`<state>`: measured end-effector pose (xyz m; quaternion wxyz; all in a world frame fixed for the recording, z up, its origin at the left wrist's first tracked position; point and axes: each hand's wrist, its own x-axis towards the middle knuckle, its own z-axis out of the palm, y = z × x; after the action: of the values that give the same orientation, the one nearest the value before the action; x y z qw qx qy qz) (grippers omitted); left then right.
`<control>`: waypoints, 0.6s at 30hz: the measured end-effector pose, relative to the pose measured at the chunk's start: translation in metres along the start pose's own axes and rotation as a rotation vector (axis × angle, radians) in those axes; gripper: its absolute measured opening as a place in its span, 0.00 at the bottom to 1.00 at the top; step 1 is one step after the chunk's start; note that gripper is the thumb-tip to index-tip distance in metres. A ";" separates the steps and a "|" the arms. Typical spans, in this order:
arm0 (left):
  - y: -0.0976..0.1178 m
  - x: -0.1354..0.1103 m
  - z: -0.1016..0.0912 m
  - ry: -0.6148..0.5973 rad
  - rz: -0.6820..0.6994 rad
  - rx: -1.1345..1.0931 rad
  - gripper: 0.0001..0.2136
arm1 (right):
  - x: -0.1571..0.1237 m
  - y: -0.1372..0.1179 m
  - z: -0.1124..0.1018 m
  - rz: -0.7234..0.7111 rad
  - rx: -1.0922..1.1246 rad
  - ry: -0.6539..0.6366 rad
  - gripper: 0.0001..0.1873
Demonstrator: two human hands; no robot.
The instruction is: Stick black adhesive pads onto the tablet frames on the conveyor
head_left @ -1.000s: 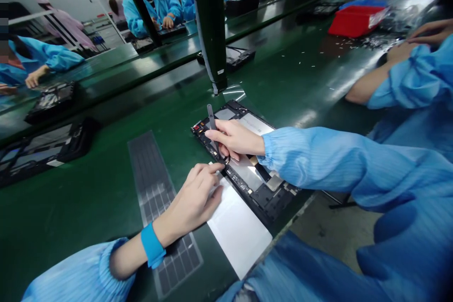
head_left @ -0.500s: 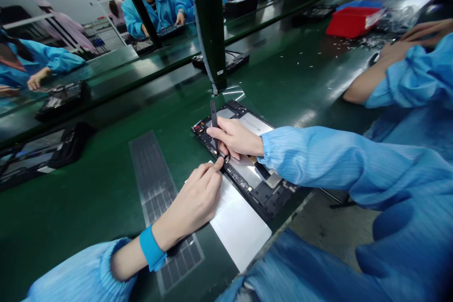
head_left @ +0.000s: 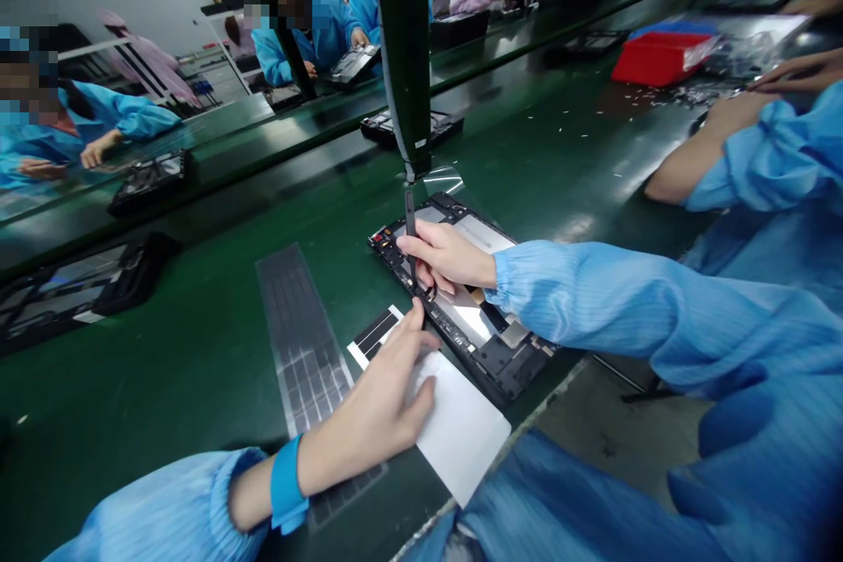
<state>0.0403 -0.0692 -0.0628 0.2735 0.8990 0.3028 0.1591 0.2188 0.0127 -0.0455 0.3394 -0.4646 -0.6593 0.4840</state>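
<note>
An opened tablet (head_left: 507,369) lies on the green bench, its circuit boards and silver battery area showing. My right hand (head_left: 448,255) rests over its left side, fingers wrapped round dark tweezers (head_left: 410,219) that stand nearly upright, tips down by the tablet's edge. My left hand (head_left: 388,386) is open, its fingers apart and the forefinger reaching the tablet's near left edge. Under that hand lies a white sheet (head_left: 464,430) with a black-striped end (head_left: 375,332). Whether the left palm touches the sheet I cannot tell.
A clear strip with dark rectangles (head_left: 296,307) lies left of the sheet. Another device in a black tray (head_left: 72,281) sits far left. A green post (head_left: 401,53) rises behind the tablet. A red bin (head_left: 659,57) and a co-worker's arm (head_left: 698,149) are at the right.
My left hand has opened, its fingers spreading away from the tablet's edge, and the sheet's striped end now shows. The right hand still holds the tweezers in the same place. The view has shifted slightly.
</note>
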 end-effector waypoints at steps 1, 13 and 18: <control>0.007 -0.002 0.001 -0.013 -0.018 -0.024 0.14 | 0.000 0.000 0.001 -0.001 0.009 0.000 0.09; -0.034 0.054 -0.051 -0.006 -0.391 0.067 0.23 | 0.009 -0.018 -0.068 0.130 0.003 0.199 0.17; -0.056 0.082 -0.044 -0.099 -0.471 0.056 0.29 | 0.027 0.017 -0.088 0.173 0.019 0.510 0.20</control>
<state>0.0575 0.0371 -0.0507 0.2926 0.8176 0.4944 0.0385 0.2937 0.0681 -0.0348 0.4564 -0.6229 -0.5058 0.3846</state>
